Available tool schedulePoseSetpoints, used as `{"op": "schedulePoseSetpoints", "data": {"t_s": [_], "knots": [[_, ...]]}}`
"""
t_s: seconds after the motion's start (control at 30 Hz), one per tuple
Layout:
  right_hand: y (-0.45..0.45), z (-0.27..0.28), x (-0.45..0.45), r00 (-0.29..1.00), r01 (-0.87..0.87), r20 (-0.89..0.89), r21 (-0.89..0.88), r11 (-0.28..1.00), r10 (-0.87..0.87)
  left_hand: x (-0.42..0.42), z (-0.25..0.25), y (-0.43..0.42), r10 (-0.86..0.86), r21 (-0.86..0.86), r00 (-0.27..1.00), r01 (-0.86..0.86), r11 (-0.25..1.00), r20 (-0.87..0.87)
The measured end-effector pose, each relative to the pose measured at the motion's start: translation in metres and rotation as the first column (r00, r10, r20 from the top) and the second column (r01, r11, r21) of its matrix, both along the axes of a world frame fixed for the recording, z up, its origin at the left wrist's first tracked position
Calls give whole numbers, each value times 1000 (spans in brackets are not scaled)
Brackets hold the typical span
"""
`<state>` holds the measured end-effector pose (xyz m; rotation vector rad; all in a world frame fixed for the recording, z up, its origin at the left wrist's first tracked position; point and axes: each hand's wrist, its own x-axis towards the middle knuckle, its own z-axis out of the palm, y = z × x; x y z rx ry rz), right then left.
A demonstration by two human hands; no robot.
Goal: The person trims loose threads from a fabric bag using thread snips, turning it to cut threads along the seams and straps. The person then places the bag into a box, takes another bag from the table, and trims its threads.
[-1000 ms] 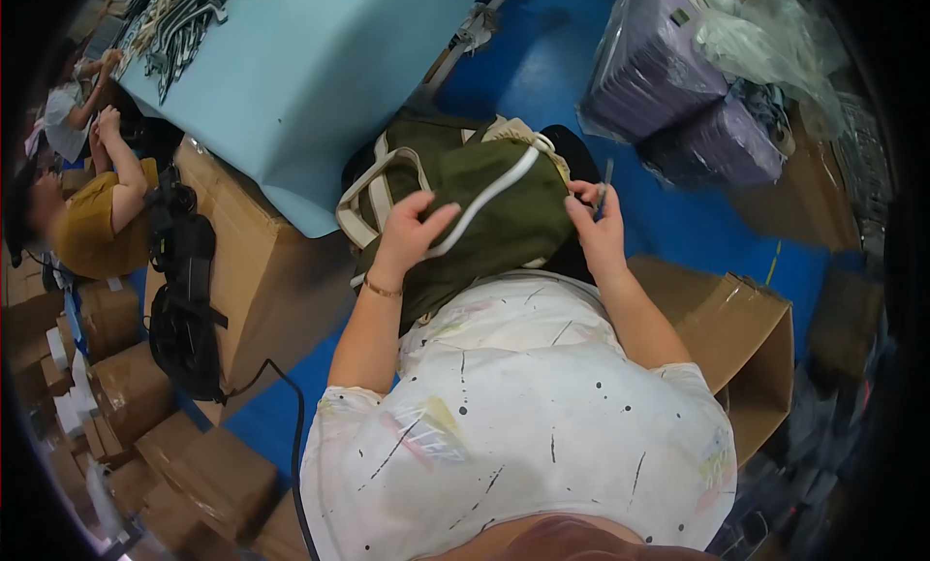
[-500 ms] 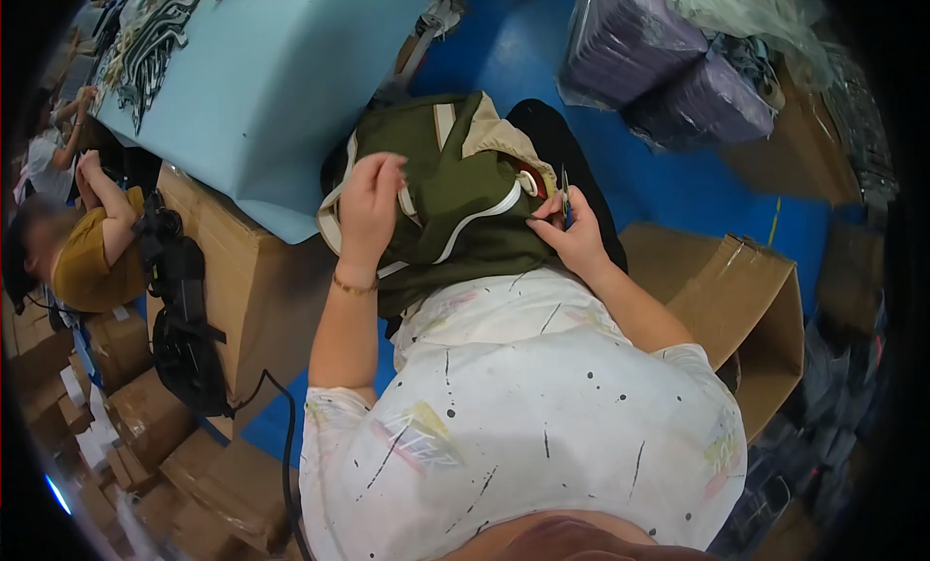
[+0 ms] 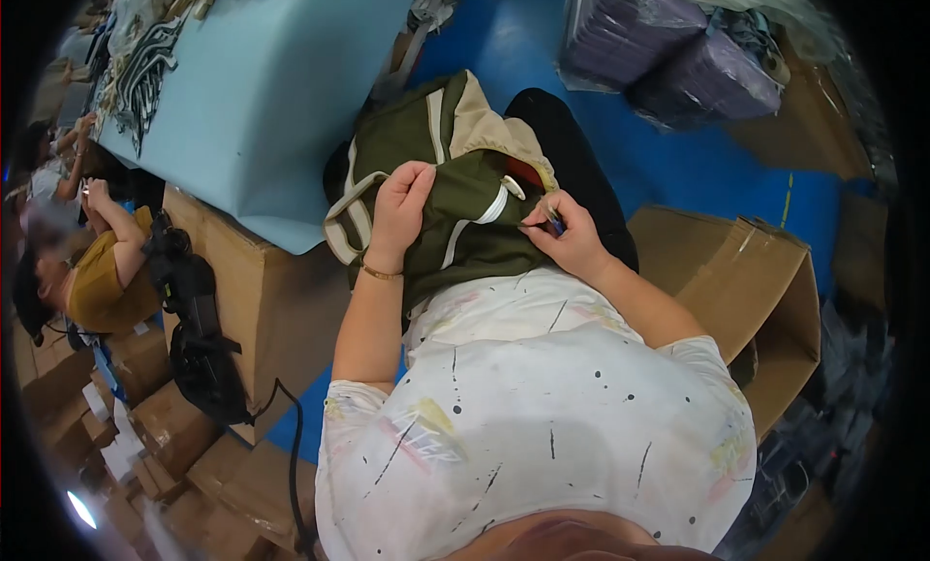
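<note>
Head view: the green bag (image 3: 463,188) lies across the lap (image 3: 557,125), close by the near edge of the table (image 3: 291,96), with the bag's mouth (image 3: 520,164) towards the right knee. Close handwork on the cloth seems to be the step in hand. The left hand (image 3: 399,207) has thumb and forefinger closed on a fold of the cloth, near the lap's left side. The right hand (image 3: 570,236) keeps a small blue tool (image 3: 554,222) within curled fingers, while its thumb and forefinger come together just beside the white strap (image 3: 489,207); whether they pinch a thread, the cloth or nothing, I cannot tell. As I judge it, the next move calls for a taut fold, a clear sight of the spot between the hands, and the tool's tip turned away from the cloth.

Against the frame half a second ago, the left hand is down at the cloth rather than raised and blurred above it. The tool, which stood upright beyond the right fingers, now sits lower among them. The strap shows a shorter, broader run, and the bag's pale flap lies spread wider.
</note>
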<state>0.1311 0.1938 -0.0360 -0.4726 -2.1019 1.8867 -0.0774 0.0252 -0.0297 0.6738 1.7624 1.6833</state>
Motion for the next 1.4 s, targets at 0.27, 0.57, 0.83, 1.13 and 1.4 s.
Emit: {"op": "schedulePoseSetpoints", "data": {"t_s": [0.27, 0.57, 0.83, 1.13, 1.4], "knots": [[-4, -2, -10, 992, -98, -94, -156, 983, 84, 19, 4, -47, 137, 147, 952, -182, 972, 272], [15, -25, -46, 978, 188, 110, -111, 976, -176, 16, 29, -59, -100, -161, 955, 56, 985, -280], [4, 4, -56, 985, 172, 46, -261, 950, -166, 66, 102, -25, -21, -338, 649, -368, 866, -760], [-20, 26, -43, 997, -71, -9, -194, 978, 71, 64, 55, -25, 50, -464, 887, -287, 838, -458], [-6, 23, -51, 978, 184, 194, -650, 738, -73, 73, 12, -36, 131, -186, 978, -161, 969, -163]]}}
